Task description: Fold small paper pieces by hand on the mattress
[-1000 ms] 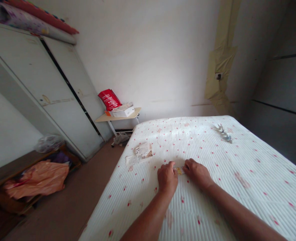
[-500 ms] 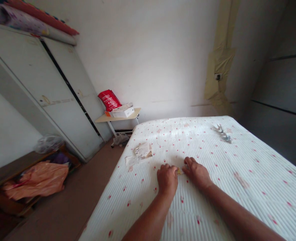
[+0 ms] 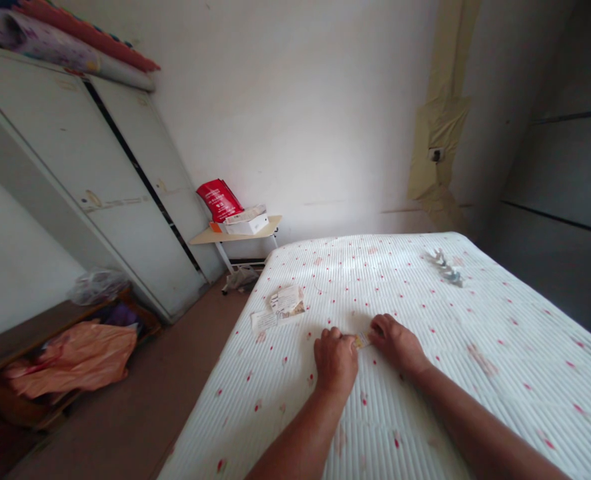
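Note:
Over the middle of the bed, a small yellow-and-white printed piece of paper lies flat between my two hands. My left hand is closed, its thumb and fingers pinching the left end of it. My right hand has curled fingers closed at the right end, and they hide that edge. Left of my hands are some torn printed papers on the white ribbed mattress with red dots. Farther off to the right sits a small cluster of crumpled grey-white pieces.
Beyond the bed's left corner, a small table carries a red bag and a white box. A grey cabinet stands at the left, with an orange plastic bag on a low wooden shelf. A socket is on the back wall.
My right hand has shifted slightly to the right, and more of the small printed paper shows between my hands. My left hand has barely moved.

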`<action>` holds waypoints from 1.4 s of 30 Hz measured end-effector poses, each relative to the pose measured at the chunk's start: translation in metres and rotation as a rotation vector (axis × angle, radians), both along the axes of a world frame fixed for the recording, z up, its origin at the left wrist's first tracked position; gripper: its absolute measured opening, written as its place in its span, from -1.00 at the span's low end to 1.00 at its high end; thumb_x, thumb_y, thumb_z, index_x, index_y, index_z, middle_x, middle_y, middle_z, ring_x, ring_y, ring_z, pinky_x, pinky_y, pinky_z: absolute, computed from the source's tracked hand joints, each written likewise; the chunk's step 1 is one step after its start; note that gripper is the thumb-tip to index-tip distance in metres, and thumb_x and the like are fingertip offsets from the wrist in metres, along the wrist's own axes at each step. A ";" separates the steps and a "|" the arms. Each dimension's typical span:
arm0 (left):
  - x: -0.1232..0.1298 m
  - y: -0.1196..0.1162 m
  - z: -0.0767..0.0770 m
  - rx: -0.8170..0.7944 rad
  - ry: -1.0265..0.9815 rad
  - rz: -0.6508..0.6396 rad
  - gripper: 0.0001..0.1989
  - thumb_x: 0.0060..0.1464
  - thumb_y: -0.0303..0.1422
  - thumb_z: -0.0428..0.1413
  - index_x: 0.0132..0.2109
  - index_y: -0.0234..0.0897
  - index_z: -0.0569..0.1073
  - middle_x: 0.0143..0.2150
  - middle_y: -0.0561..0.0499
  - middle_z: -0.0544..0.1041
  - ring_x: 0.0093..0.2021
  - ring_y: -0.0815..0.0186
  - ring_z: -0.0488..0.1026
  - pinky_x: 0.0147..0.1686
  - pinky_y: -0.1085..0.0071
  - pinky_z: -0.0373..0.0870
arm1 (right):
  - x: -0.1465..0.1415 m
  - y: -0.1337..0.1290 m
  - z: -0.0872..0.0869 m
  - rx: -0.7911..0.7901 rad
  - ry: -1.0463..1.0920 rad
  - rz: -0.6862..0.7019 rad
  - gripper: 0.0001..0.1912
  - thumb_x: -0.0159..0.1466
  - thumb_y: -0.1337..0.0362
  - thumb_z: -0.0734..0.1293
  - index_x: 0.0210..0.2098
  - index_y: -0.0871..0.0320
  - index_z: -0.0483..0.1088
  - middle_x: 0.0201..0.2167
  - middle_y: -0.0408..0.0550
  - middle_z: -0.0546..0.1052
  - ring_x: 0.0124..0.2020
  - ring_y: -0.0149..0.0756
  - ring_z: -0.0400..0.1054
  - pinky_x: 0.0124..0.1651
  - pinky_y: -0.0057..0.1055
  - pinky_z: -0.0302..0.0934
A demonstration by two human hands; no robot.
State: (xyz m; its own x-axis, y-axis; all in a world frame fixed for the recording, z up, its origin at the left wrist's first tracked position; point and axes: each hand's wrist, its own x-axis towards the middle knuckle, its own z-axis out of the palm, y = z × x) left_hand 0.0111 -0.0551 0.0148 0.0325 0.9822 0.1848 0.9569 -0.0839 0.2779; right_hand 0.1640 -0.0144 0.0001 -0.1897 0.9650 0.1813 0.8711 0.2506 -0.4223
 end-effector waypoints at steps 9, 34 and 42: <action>-0.005 0.000 -0.004 0.065 0.009 -0.073 -0.81 0.08 -0.31 0.02 -0.19 -0.10 0.50 -0.26 -0.03 0.41 -0.16 0.23 0.28 -0.23 0.35 0.17 | 0.010 0.009 0.008 -0.120 0.081 0.172 -0.69 0.17 0.28 0.21 -0.09 0.15 0.37 -0.16 0.00 0.38 -0.21 -0.32 0.36 -0.18 -0.45 0.16; -0.015 0.033 -0.015 -0.051 -0.571 -0.020 -0.84 -0.09 -0.34 0.07 -0.35 -0.28 0.51 -0.41 0.07 0.49 -0.37 0.37 0.40 -0.35 0.50 0.27 | 0.011 0.008 0.011 -0.369 0.764 0.249 -0.75 0.01 0.12 0.31 -0.55 0.16 0.22 -0.65 -0.28 0.21 -0.60 -0.50 0.05 -0.53 -0.52 -0.06; -0.016 0.027 -0.010 -0.010 -0.783 -0.133 -0.87 -0.11 -0.40 0.06 -0.51 -0.34 0.46 -0.54 0.12 0.36 -0.48 0.45 0.30 -0.45 0.56 0.20 | 0.013 0.006 0.010 -0.429 0.817 0.252 -0.69 0.02 0.04 0.32 -0.47 0.19 0.34 -0.62 -0.26 0.28 -0.59 -0.51 0.09 -0.53 -0.52 -0.04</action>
State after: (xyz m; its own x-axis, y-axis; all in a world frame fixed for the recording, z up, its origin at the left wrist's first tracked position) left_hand -0.0051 -0.0278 0.0044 0.0144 0.9810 0.1936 0.4650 -0.1780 0.8672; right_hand 0.1771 -0.0087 0.0096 -0.3725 0.9280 -0.0100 0.2084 0.0731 -0.9753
